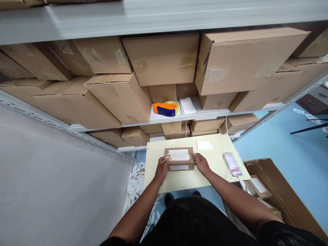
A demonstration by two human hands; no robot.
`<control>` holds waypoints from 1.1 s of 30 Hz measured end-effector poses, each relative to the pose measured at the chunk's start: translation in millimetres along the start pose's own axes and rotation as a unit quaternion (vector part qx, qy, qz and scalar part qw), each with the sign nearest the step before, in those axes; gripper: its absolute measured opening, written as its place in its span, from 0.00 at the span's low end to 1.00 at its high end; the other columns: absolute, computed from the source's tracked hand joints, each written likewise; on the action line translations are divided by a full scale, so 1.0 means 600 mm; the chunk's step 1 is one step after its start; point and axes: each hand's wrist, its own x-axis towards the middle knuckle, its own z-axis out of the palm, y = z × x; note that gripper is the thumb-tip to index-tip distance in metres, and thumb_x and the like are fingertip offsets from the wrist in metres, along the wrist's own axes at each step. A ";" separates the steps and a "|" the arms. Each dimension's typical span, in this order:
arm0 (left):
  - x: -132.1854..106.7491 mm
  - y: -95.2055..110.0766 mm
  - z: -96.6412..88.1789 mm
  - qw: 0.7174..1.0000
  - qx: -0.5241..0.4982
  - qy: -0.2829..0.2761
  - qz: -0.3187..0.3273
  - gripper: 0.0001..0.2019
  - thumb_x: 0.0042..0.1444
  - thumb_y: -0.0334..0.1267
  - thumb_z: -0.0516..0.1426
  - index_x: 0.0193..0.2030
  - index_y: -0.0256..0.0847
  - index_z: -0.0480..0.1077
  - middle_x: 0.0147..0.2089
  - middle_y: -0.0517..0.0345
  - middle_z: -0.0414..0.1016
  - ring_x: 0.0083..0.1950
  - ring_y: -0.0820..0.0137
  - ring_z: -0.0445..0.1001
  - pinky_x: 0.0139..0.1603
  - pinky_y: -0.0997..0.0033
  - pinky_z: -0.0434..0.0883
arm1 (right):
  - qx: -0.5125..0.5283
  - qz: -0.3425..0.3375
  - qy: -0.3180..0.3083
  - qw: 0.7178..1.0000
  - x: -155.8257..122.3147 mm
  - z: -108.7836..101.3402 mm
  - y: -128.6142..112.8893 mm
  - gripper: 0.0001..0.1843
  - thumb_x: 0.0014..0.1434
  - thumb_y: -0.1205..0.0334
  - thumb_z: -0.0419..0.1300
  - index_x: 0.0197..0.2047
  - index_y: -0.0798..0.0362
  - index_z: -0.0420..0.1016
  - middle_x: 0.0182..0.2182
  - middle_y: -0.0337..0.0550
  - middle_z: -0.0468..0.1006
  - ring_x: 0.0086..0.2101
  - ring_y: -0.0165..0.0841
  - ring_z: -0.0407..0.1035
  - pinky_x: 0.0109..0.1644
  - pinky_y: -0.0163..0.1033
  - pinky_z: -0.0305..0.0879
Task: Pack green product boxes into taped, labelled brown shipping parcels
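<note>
A small brown cardboard box (180, 163) rests on the cream tabletop (156, 181), with white labels on its top and its near side. Clear tape runs across the upper label. My left hand (161, 168) grips the box's left end, fingers bent round the edge. At the opposite end, my right hand (202, 163) is closed on the right edge. A white label stack (204, 145) lies just behind the box, to the right. On the table's right side is a phone-like item (232, 164), blurred out, with a white cable.
Cardboard boxes (164, 61) crowd the metal shelves ahead. An orange and blue tape dispenser (166, 110) and a white stack (187, 106) sit on the shelf edge. A large open carton (284, 191) with labelled boxes stands right. Paper scraps (133, 184) cover the floor at left.
</note>
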 end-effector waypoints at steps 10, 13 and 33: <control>-0.034 -0.032 -0.009 0.996 0.072 -0.029 0.042 0.20 0.67 0.54 0.49 0.54 0.41 0.66 0.56 0.45 0.75 0.59 0.56 0.75 0.62 0.54 0.69 | 0.017 0.026 -0.004 1.000 -0.038 0.008 0.041 0.25 0.67 0.36 0.47 0.42 0.47 0.72 0.34 0.39 0.79 0.39 0.40 0.73 0.46 0.42 0.67; 0.002 0.014 -0.051 0.967 0.223 -0.021 0.119 0.13 0.66 0.46 0.51 0.50 0.44 0.70 0.61 0.46 0.72 0.67 0.57 0.68 0.69 0.57 0.64 | 0.050 0.087 0.019 0.995 -0.042 0.001 0.056 0.25 0.67 0.37 0.47 0.43 0.47 0.72 0.41 0.42 0.81 0.42 0.39 0.75 0.46 0.41 0.68; 0.256 0.222 0.422 0.686 0.516 -0.420 0.297 0.08 0.54 0.33 0.63 0.42 0.41 0.77 0.52 0.43 0.76 0.59 0.51 0.71 0.61 0.54 0.68 | 0.035 0.189 -0.088 0.977 -0.020 -0.142 0.200 0.13 0.64 0.53 0.56 0.35 0.50 0.76 0.29 0.41 0.78 0.33 0.35 0.73 0.37 0.36 0.63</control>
